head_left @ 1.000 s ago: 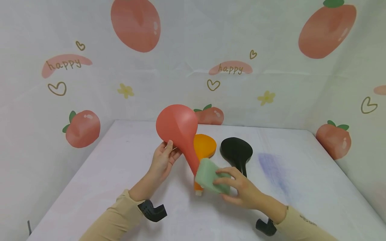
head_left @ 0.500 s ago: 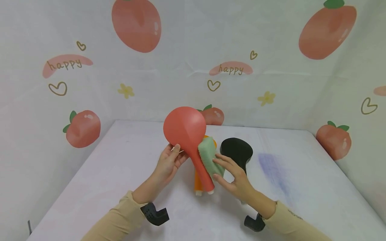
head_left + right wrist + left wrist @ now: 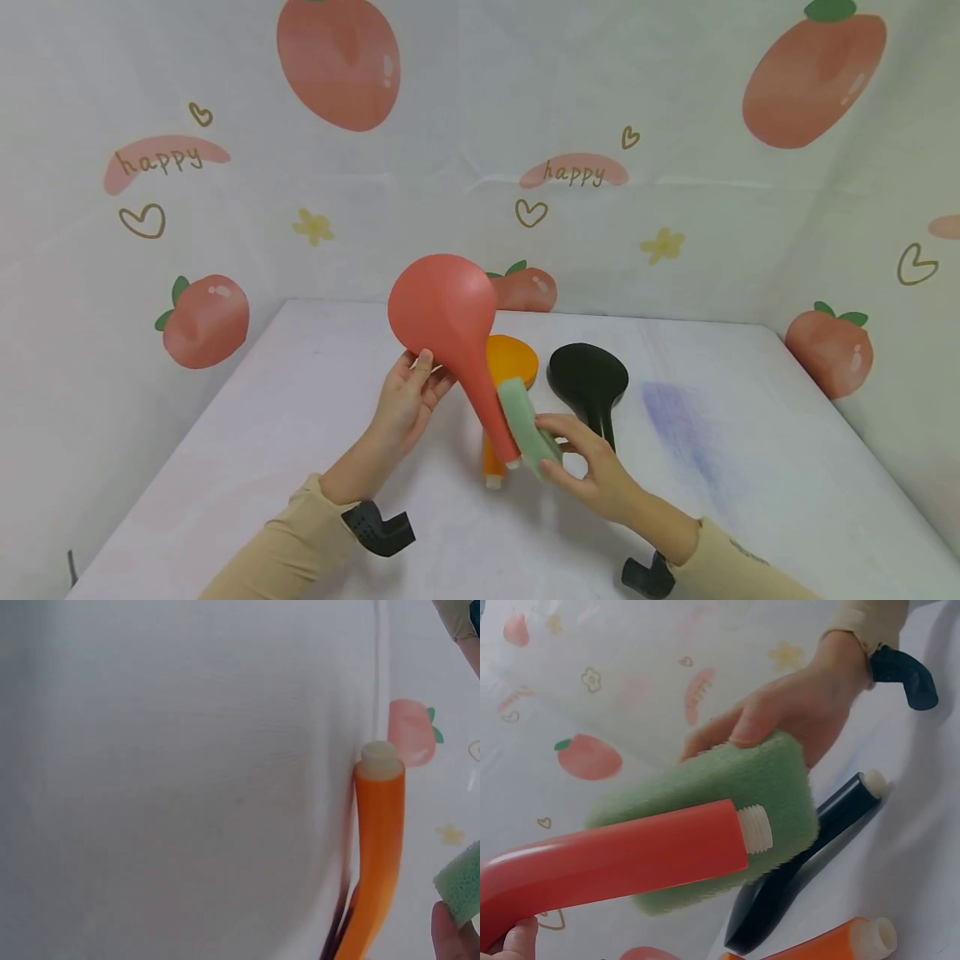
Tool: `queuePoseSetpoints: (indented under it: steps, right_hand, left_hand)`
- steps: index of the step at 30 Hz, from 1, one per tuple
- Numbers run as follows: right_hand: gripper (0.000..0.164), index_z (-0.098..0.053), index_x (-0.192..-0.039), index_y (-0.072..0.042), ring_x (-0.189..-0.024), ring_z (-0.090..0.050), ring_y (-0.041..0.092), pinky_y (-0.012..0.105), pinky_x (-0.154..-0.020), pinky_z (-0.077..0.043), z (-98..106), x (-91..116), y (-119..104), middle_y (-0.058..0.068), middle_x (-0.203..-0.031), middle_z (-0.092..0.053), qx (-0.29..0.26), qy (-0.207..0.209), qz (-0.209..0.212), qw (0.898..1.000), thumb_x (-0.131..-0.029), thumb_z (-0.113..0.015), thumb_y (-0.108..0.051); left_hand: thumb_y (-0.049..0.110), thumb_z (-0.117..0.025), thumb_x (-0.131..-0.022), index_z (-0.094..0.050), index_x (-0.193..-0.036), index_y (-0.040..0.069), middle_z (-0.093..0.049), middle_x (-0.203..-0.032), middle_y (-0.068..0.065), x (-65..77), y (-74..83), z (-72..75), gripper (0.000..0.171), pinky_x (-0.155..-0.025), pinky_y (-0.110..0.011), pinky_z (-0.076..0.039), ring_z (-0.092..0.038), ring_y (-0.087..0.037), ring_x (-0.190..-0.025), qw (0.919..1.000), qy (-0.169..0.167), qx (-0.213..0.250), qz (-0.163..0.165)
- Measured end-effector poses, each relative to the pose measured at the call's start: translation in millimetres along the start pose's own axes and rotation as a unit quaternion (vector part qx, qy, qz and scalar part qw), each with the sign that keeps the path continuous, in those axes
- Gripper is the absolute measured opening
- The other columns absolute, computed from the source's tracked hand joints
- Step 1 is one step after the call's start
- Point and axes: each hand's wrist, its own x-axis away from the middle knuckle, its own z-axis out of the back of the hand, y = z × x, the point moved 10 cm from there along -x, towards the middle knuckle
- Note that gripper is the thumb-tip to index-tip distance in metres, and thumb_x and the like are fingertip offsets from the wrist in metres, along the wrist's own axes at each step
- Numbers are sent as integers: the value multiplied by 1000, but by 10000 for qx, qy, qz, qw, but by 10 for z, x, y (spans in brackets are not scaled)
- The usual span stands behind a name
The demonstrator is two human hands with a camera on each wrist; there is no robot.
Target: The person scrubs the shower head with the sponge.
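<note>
My left hand (image 3: 405, 400) grips a red shower head (image 3: 442, 300) where its round head narrows, holding it tilted above the table. Its handle slants down to the right and ends in a white threaded tip, plain in the left wrist view. In my right hand (image 3: 600, 475) a pale green sponge (image 3: 525, 421) is pinched between thumb and fingers. The sponge lies along the right side of the red handle near its threaded end; the left wrist view shows the sponge (image 3: 705, 780) behind the handle. Only a fingertip (image 3: 450, 937) of the right hand shows in the right wrist view.
An orange shower head (image 3: 513, 360) lies on the white table (image 3: 262, 467) behind the red one, partly hidden by it. Right of it lies a black shower head (image 3: 588, 375), its handle partly behind my right hand. A printed fabric backdrop (image 3: 450, 183) stands behind the table.
The red shower head shifted right and down, then back up and left. My right hand moved the sponge up along the handle, then back down toward the threaded end.
</note>
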Motion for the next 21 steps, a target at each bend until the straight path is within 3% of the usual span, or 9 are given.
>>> queuePoseSetpoints:
  steps: [5,10,13,19,21]
  right_hand:
    - [45,-48,-123,-1,-97,-60,12,26,-74,-56,-26,43,56,15,-115,-56,-296,-192,-275,9990,-81,-61,7]
    - [38,-42,-127,0,-97,-59,4,24,-75,-55,-81,41,179,15,-119,-52,-847,-333,-834,9923,-90,-49,4]
    - [35,-38,-130,3,-96,-58,3,25,-75,-55,-132,28,237,18,-120,-49,-1311,-421,-1183,9834,-94,-42,2]
    - [35,-29,-131,7,-95,-58,4,23,-78,-55,-219,11,263,30,-121,-42,-2256,-536,-1926,9535,-101,-32,-9]
    - [35,-28,-130,9,-95,-57,3,22,-77,-55,-198,-3,241,33,-121,-40,-2299,-416,-1899,9536,-101,-32,-8]
  left_hand:
    - [22,-42,-97,-39,-120,13,-53,-106,3,20,59,-12,24,-88,-23,-53,-60,-15,-96,9998,9,173,-65]
    - [22,-42,-98,-38,-123,13,-53,-108,3,66,91,-58,27,-88,-23,-53,-59,-15,-97,9998,30,121,-128]
    - [24,-43,-97,-38,-126,13,-53,-109,3,90,98,-91,31,-88,-23,-53,-59,-15,-98,9998,13,110,-142]
    - [26,-46,-96,-38,-127,14,-53,-113,1,103,117,-107,34,-89,-23,-53,-62,-14,-98,9996,-5,231,-174]
    - [27,-46,-96,-38,-127,14,-54,-112,2,103,135,-104,35,-89,-23,-52,-62,-14,-98,9994,-20,239,-239]
